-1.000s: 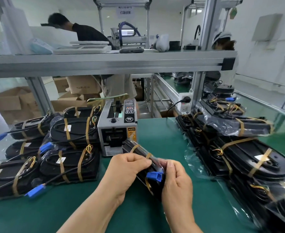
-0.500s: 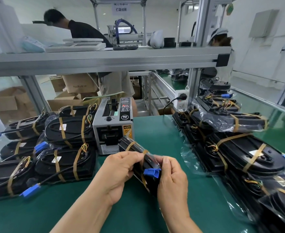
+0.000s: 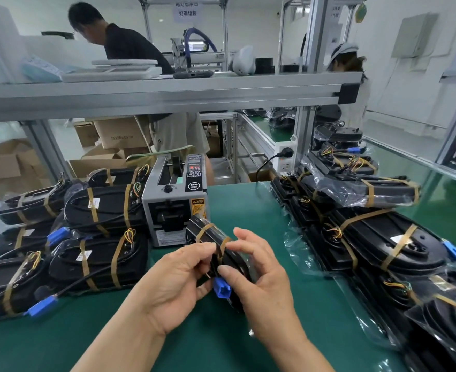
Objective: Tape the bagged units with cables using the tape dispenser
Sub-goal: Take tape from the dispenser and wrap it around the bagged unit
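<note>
Bagged unit (image 3: pixel 204 232) edge-up, long axis toward tape dispenser (image 3: pixel 173 202)

The bagged unit (image 3: pixel 216 245) is glossy black plastic under clear, shiny film, banded with matt tan tape. The tape dispenser (image 3: pixel 175 200) has a smooth grey metal casing. The bench (image 3: pixel 237 208) wears a matt green mat.

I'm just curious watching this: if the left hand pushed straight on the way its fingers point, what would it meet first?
The left hand is gripping the bagged unit, so that comes first; past it, probably the right hand, though depth is unclear.
</note>
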### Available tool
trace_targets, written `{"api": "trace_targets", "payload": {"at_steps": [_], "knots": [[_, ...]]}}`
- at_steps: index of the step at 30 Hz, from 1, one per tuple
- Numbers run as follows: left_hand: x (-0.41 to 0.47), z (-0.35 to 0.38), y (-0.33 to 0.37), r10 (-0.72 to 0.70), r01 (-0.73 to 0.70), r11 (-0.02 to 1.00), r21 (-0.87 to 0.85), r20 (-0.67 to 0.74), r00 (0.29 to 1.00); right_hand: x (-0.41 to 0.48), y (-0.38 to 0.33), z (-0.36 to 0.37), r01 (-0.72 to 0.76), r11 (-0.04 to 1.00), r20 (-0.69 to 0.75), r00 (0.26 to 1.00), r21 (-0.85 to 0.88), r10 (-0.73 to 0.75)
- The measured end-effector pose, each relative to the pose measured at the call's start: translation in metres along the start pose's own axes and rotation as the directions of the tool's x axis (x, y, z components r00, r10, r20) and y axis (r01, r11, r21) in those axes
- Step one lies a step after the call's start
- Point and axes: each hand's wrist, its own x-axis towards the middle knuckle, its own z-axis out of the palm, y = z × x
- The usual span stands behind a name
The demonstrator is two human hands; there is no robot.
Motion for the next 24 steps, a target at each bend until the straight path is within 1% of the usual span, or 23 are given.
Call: {"api": "trace_targets", "payload": {"at_steps": [4, 12, 14, 18, 21, 24], "knots": [[-0.002, 0.006, -0.001, -0.012, 0.012, 1.000, 0.004, 0.005, 1.000, 0.001, 0.000, 0.002, 0.016, 1.000, -0.033, 0.999, -0.021, -0.017], [-0.005, 0.006, -0.002, 0.006, -0.005, 0.998, 0.055, -0.012, 1.000, 0.001, 0.005, 0.011, 0.073, 0.997, -0.173, 0.983, 0.040, -0.065], [-0.005, 0.006, -0.003, 0.017, -0.015, 0.998, 0.058, -0.034, 0.999, 0.000, 0.007, 0.011, 0.072, 0.997, -0.174, 0.982, 0.028, -0.066], [-0.003, 0.009, -0.004, 0.027, -0.027, 1.000, 0.006, -0.118, 0.993, -0.002, 0.010, 0.011, 0.080, 0.997, -0.196, 0.977, -0.011, -0.081], [-0.005, 0.012, -0.003, 0.044, -0.034, 0.997, 0.062, -0.150, 0.988, -0.005, 0.010, 0.012, 0.114, 0.992, -0.213, 0.969, -0.058, -0.124], [-0.004, 0.015, -0.002, 0.055, -0.034, 0.990, 0.136, -0.155, 0.986, -0.005, 0.010, 0.013, 0.136, 0.986, -0.196, 0.969, -0.094, -0.152]]}}
